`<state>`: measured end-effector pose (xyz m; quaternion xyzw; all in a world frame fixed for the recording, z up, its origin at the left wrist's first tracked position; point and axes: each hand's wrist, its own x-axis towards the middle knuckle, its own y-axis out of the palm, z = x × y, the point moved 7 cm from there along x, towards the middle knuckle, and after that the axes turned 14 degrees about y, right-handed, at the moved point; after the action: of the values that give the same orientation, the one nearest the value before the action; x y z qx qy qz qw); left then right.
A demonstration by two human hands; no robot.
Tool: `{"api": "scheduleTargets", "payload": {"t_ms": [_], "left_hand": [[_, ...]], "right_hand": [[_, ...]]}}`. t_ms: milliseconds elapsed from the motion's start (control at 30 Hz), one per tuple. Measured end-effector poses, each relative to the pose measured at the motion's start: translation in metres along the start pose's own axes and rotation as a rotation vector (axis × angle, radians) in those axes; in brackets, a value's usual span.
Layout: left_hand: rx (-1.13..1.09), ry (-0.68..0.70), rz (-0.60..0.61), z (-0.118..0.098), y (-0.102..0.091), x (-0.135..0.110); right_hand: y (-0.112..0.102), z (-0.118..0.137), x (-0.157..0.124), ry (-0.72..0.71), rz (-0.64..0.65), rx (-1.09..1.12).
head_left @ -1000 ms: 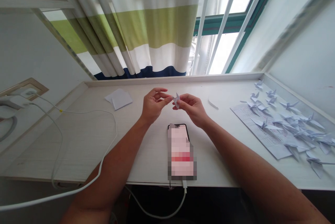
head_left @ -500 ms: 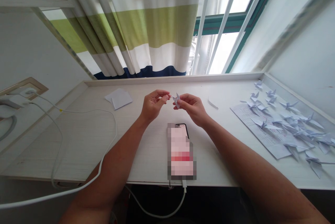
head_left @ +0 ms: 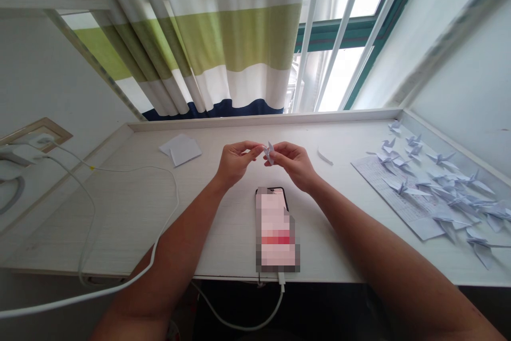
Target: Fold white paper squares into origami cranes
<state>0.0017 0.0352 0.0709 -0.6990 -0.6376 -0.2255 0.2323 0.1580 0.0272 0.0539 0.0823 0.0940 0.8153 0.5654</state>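
Both my hands are raised over the middle of the white desk (head_left: 120, 208). Between them is a small folded paper crane (head_left: 269, 152). My right hand (head_left: 294, 164) pinches it from the right. My left hand (head_left: 235, 160) has thumb and forefinger pinched together on the crane's left tip. A phone (head_left: 277, 226) lies flat on the desk just below my hands, plugged into a white cable (head_left: 247, 322).
Several finished paper cranes (head_left: 439, 186) lie on a printed sheet (head_left: 403, 202) at the right. A few blank paper squares (head_left: 181, 149) rest at the back left. A white charger cable (head_left: 120, 176) loops across the left side. A striped curtain (head_left: 223, 43) and barred window stand behind.
My left fingers, spread a second ago, have closed into a pinch on the crane's left tip. The right hand has kept its hold and barely moved.
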Motion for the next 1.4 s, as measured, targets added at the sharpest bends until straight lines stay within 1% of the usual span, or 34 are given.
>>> {"api": "scheduleTargets", "payload": {"t_ms": [167, 367, 533, 633, 800, 900, 1033, 1100, 1200, 1300, 1400], "left_hand": [[-0.03, -0.038, -0.022, 0.005, -0.002, -0.001], [0.114, 0.046, 0.006, 0.003, -0.002, -0.002], [0.099, 0.043, 0.033, 0.0, 0.002, -0.003], [0.091, 0.045, 0.012, -0.001, 0.0, -0.003], [0.149, 0.052, 0.011, 0.006, -0.001, -0.004], [0.168, 0.059, 0.001, 0.006, -0.002, -0.003], [0.181, 0.065, -0.063, 0.002, -0.007, -0.002], [0.193, 0.06, -0.08, 0.001, -0.009, -0.001], [0.261, 0.08, -0.055, -0.001, -0.009, -0.001], [0.335, 0.123, -0.006, -0.005, -0.007, -0.002], [0.337, 0.127, 0.025, -0.006, -0.005, -0.002]], "right_hand": [[0.001, 0.002, -0.001, -0.01, -0.009, -0.001], [0.0, 0.0, 0.0, 0.001, -0.031, -0.019], [0.0, 0.0, 0.0, 0.0, -0.032, 0.002], [0.0, 0.0, 0.0, 0.002, -0.031, 0.012], [0.001, -0.002, 0.001, 0.02, -0.023, 0.001], [0.001, -0.004, 0.002, 0.041, -0.029, -0.011], [-0.006, -0.006, 0.003, 0.029, -0.096, -0.053], [-0.006, -0.006, 0.003, 0.033, -0.086, -0.094], [-0.002, -0.007, 0.003, 0.058, -0.042, -0.116], [-0.003, -0.006, 0.002, 0.063, -0.053, -0.095], [-0.004, -0.007, 0.003, 0.074, -0.051, -0.067]]}}
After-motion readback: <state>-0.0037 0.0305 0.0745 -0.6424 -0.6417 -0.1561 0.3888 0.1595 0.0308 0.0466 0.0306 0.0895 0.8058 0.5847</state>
